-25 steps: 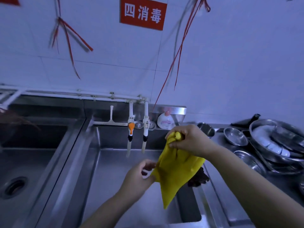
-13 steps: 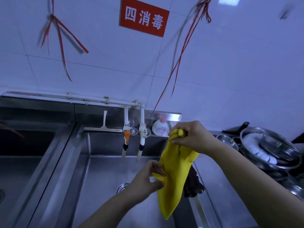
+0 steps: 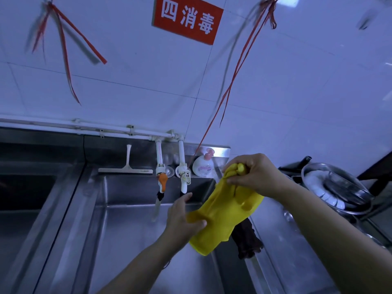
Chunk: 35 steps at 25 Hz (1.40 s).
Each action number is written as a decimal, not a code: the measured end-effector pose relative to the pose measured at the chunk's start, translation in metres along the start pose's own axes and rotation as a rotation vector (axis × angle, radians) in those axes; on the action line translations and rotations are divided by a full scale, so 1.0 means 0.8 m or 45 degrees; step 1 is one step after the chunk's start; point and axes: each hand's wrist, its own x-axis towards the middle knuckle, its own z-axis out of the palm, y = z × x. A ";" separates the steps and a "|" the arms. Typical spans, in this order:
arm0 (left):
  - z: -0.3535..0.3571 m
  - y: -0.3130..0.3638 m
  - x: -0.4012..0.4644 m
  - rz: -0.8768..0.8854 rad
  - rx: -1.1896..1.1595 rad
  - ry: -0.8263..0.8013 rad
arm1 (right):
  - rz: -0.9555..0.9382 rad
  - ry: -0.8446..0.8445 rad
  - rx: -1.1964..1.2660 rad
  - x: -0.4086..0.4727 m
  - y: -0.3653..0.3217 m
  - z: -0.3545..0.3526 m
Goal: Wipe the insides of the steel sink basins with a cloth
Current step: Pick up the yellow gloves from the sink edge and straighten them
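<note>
**A:** Over the middle basin (image 3: 135,240), both hands are up and apart, each clamped on the same yellow rubber glove (image 3: 222,217). My right hand (image 3: 256,175) has the finger end bunched in a fist, up high. My left hand (image 3: 182,217) pinches the cuff end lower down, thumb on top.

**B:** Glove touching the steel?

**A:** No. It hangs slanted between my hands, clear of the basin floor.

**B:** Cloth?

**A:** Dark cloth (image 3: 247,240) draped over the basin's right rim, just behind the glove. Neither hand touches it.

**B:** Rest of the sink?

**A:** Second basin (image 3: 23,204) on the left, divider between them. Two taps (image 3: 182,172) drop from a white pipe (image 3: 84,128) along the back wall. Squeegee (image 3: 127,166) rests on the back ledge left of the taps, soap pump bottle (image 3: 203,164) right of them.

**B:** Right side?

**A:** Worktop (image 3: 292,251) beside the basin, steel bowls (image 3: 337,187) stacked at its far end. Red sign (image 3: 186,18) on the tiled wall above, red strings (image 3: 239,66) hanging down.
</note>
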 end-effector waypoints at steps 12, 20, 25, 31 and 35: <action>-0.095 0.084 0.084 0.033 0.319 -0.190 | 0.120 0.406 0.603 0.044 0.037 -0.020; -0.118 0.213 0.260 0.494 1.654 0.411 | 0.272 0.810 1.060 0.115 0.108 0.000; -0.058 0.175 0.342 0.348 1.142 0.188 | 0.333 0.783 1.159 0.126 0.168 0.025; -0.023 0.148 0.357 -0.157 0.197 -0.093 | 0.288 0.731 1.136 0.127 0.220 0.052; -0.016 0.133 0.355 -0.295 0.078 -0.093 | 0.381 0.672 1.096 0.133 0.249 0.087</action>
